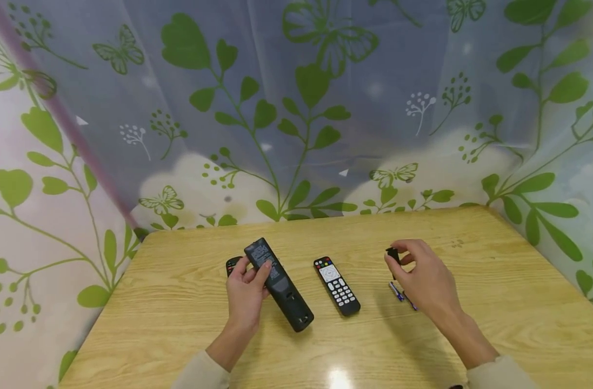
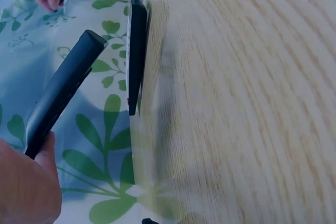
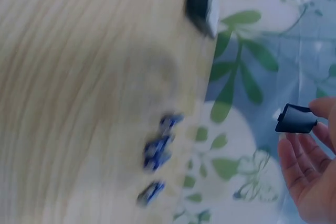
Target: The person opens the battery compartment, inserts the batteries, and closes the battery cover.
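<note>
A: Above the table [image 1: 471,254], left hand [image 1: 245,294] grips the black remote [image 1: 279,285] back-up, tilted. Cover off?

B: Yes. Right hand [image 1: 425,278] pinches the battery cover [image 1: 392,254]. Batteries [image 1: 401,295] lie on the wood beside it. Second remote [image 1: 337,286] untouched, refit pending.

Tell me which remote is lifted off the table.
The long black remote gripped by the left hand, back side up. The buttoned remote lies flat mid-table; a third lies behind the hand.
</note>
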The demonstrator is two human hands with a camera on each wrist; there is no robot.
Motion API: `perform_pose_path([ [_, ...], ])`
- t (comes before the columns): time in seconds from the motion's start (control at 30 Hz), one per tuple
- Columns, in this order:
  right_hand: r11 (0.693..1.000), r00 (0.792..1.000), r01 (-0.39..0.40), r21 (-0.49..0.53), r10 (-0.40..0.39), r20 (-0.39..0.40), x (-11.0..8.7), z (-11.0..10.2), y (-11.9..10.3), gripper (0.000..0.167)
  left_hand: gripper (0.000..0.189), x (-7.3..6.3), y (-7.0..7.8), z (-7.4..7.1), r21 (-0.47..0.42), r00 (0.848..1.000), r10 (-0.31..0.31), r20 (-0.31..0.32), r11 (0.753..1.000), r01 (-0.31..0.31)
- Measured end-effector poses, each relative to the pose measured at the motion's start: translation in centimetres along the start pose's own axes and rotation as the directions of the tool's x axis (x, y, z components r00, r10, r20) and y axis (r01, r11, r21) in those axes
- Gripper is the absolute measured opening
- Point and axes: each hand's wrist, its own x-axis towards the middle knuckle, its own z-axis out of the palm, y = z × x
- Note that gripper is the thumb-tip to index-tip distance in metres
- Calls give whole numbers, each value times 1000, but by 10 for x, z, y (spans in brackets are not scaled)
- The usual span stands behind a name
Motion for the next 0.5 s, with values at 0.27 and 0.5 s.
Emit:
perform_pose_path([
  [0.27, 996, 998, -60, -59, 61, 14, -6, -19, 40, 28, 34, 0, 1, -3, 14, 1000, -1, 0, 1000, 1],
  [0.5, 983, 987, -114, -141, 129, 99, -5, -35, 77, 35, 36, 0, 2, -1, 30, 1000, -6, 3, 1000, 6],
])
